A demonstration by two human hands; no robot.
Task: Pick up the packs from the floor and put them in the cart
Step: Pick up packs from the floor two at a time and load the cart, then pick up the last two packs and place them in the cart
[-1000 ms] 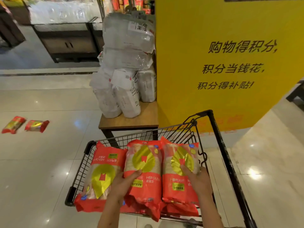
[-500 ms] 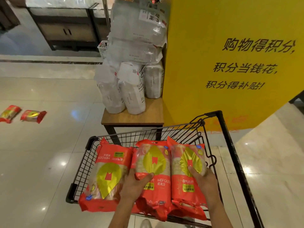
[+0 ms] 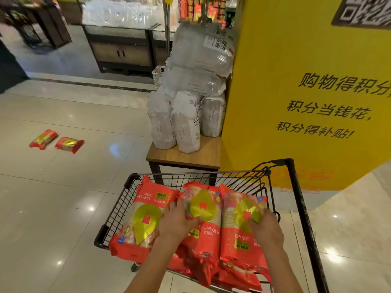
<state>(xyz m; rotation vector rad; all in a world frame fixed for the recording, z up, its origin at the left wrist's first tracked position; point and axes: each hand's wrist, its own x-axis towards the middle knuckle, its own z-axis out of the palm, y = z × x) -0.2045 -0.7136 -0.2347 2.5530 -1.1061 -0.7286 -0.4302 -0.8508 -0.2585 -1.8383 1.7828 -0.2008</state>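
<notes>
Cart [image 3: 118, 210] holds red packs [image 3: 146, 220]; two packs on floor [image 3: 56, 142].

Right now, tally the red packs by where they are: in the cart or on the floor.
Red packs on top in the cart: 3
Red packs on the floor: 2
Total: 5

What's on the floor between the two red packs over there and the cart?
Nothing: between the two red packs on the floor and the cart, the head view shows only bare shiny floor tiles.
</notes>
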